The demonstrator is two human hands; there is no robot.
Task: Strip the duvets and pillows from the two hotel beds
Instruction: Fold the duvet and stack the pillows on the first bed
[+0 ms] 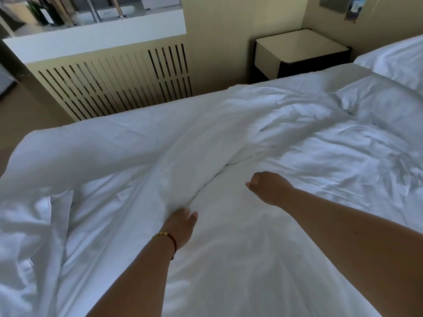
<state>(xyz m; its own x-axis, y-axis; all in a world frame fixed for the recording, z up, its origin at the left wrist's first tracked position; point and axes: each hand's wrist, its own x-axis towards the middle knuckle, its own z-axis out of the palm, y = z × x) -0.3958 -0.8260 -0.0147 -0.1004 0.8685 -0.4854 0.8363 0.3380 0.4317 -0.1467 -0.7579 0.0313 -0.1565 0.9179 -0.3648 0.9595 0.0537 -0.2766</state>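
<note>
View from above a white hotel bed. The duvet (142, 145) lies rumpled across the left and far side of the bed, its near edge folded back off the sheet (240, 259). The left hand (182, 227), a bracelet at its wrist, touches the duvet's fold — whether the fingers grip it cannot be told, since they are tucked into the cloth. The right hand (269, 187) hovers over the sheet, fingers loosely curled, holding nothing. Two pillows (384, 97) lie at the head of the bed, upper right, beside a nightstand (299, 48).

To do this step well, probably gather the fold with both hands — a deep handful, not just the cover — and pull it towards the near side in one sweep.
</note>
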